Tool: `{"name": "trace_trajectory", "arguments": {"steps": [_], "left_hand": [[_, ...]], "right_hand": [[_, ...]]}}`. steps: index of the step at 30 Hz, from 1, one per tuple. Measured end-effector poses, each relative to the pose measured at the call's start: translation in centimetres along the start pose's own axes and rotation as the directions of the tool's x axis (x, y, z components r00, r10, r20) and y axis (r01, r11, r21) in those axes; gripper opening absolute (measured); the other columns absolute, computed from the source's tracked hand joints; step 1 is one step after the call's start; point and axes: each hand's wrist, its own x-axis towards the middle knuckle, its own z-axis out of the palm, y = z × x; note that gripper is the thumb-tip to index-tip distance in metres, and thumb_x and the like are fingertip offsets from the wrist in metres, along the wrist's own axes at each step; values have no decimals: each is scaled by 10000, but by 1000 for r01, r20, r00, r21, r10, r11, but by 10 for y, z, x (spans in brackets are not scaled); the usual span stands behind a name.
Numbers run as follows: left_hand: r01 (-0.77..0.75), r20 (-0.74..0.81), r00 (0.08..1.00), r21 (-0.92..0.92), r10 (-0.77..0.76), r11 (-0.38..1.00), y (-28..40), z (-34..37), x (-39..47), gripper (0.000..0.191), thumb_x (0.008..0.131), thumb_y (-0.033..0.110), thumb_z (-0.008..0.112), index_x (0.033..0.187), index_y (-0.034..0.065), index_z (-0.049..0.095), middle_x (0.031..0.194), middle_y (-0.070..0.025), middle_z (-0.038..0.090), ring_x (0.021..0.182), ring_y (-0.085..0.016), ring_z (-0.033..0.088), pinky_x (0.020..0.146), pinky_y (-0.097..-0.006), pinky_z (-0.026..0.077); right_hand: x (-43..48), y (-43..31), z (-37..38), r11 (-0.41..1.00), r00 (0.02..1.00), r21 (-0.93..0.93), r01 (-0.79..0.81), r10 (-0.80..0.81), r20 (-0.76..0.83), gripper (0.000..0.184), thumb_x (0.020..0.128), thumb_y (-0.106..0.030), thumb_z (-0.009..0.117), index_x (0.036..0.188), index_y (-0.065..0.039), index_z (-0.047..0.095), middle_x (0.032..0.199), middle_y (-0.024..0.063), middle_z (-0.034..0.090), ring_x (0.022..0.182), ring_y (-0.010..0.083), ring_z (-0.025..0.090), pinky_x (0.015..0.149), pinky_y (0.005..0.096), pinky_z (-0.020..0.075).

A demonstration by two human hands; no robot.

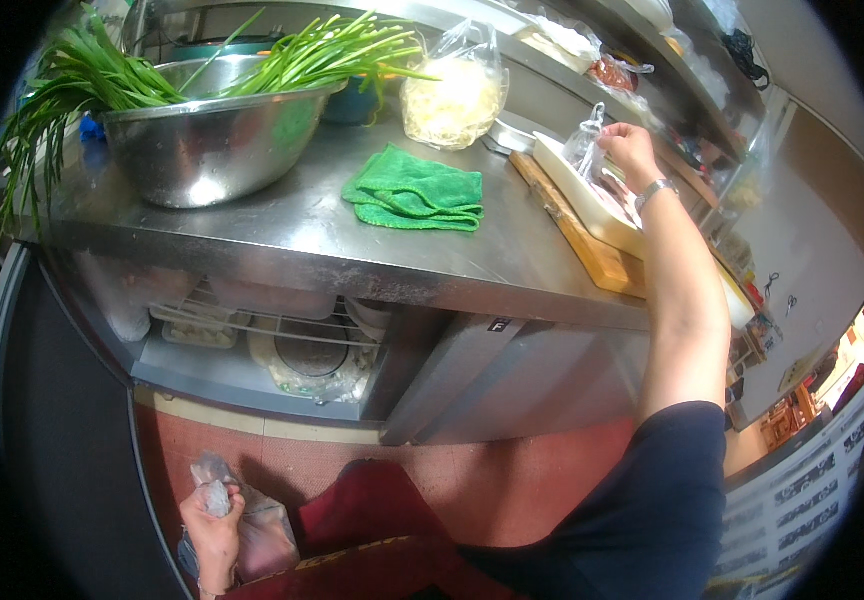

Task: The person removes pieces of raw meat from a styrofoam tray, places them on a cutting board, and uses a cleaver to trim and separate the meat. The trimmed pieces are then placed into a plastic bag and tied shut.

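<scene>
Low at the left, by the open fridge door, my left hand grips the gathered neck of a clear plastic bag. Something pinkish shows through this bag, too blurred to name. Over the counter at the right, my right hand pinches the twisted top of another clear plastic bag. That second bag stands in a long off-white tray, where pale pinkish contents are partly hidden by my wrist. Beneath the tray lies a thick wooden cutting board.
On the steel counter are a metal bowl of long green stalks, a folded green cloth and a bag of pale shreds. The undercounter fridge stands open, its dark door swung out at left.
</scene>
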Motion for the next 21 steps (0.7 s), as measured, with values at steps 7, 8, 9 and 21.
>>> {"name": "trace_trajectory", "arguments": {"steps": [7, 8, 9, 21], "left_hand": [[26, -3, 1000, 18, -26, 999, 4, 2, 0, 88, 787, -67, 736, 856, -35, 692, 834, -60, 696, 764, -122, 634, 735, -277, 514], [-5, 4, 1000, 0, 5, 1000, 4, 2, 0, 88, 787, -67, 737, 856, -36, 692, 833, -60, 697, 762, -122, 634, 734, -278, 515], [19, -5, 1000, 10, -19, 1000, 4, 3, 1, 89, 787, -67, 737, 858, -36, 692, 835, -61, 698, 764, -122, 636, 736, -278, 516], [6, 10, 1000, 48, -7, 999, 7, 6, -1, 84, 802, -58, 733, 866, -41, 681, 840, -71, 699, 767, -128, 646, 737, -283, 522]], "right_hand": [[-5, -12, 1, 993, 1000, 117, 1, -3, 15, 258, 776, -31, 636, 1030, -26, 684, 939, 63, 668, 884, 156, 598, 831, 278, 459], [-6, -15, 1, 994, 1000, 107, -7, 7, 5, 291, 777, -45, 638, 1063, -23, 684, 967, 76, 671, 933, 169, 603, 870, 288, 456], [-7, -19, 1, 991, 1000, 135, 0, 1, -10, 305, 785, -75, 650, 1083, -19, 682, 996, 91, 671, 986, 183, 595, 912, 305, 439], [7, -17, 10, 995, 997, 87, -39, 32, 77, 232, 844, -158, 719, 1013, 1, 709, 969, 84, 698, 948, 172, 624, 891, 316, 447]]}}
